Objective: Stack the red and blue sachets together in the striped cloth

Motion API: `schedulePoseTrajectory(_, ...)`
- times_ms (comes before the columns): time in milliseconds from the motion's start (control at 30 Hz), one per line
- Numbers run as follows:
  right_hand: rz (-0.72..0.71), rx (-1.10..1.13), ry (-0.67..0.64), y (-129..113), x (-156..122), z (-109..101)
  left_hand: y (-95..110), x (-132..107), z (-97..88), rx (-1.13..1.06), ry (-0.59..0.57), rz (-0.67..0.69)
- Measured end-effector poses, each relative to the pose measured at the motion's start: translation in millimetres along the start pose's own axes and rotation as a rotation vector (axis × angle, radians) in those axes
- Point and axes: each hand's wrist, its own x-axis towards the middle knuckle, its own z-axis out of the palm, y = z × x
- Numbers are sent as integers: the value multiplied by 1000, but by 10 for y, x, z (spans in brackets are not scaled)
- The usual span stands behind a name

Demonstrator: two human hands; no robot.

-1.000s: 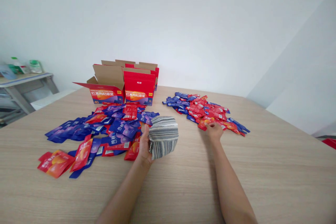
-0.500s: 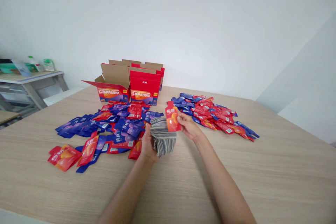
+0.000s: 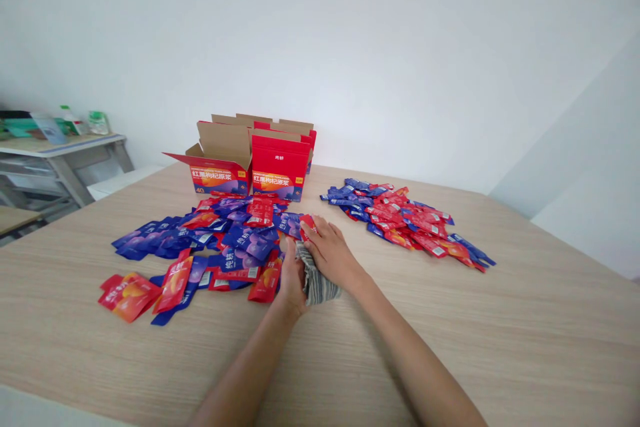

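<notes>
A grey striped cloth [image 3: 319, 285] is gripped from its left side by my left hand [image 3: 291, 283]. My right hand [image 3: 333, 253] lies over the top of the cloth, fingers closed around a red pouch [image 3: 306, 223]. Only the upper end of this pouch shows; the rest is covered by my right hand. Both hands touch above the table, with the cloth and pouch between them. Just left of them lies a spread pile of red and blue pouches [image 3: 245, 243], some overlapping.
Open red cartons [image 3: 279, 167] stand at the back left, flaps up. Another heap of red and blue pouches [image 3: 405, 217] lies at the right rear. The wooden table [image 3: 525, 320] meets a white wall behind. A side table [image 3: 75, 147] with bottles stands far left.
My right hand has moved left and folded over the cloth, bringing the red pouch against it. The pouch was held up in full view before. The camera view shifted slightly.
</notes>
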Motion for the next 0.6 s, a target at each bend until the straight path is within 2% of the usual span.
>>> schedulePoseTrajectory(100,27,23,-42,41,11,106,-27,11,-32,-44,20,-22)
schedulePoseTrajectory(200,32,45,-38,23,34,145,40,11,-51,-90,41,-1)
schedulePoseTrajectory(400,-3,-16,-38,-116,4,39,203,-30,-4,-124,4,48)
schedulePoseTrajectory(600,-2,12,-43,-98,-25,-47,164,-80,41,-86,17,20)
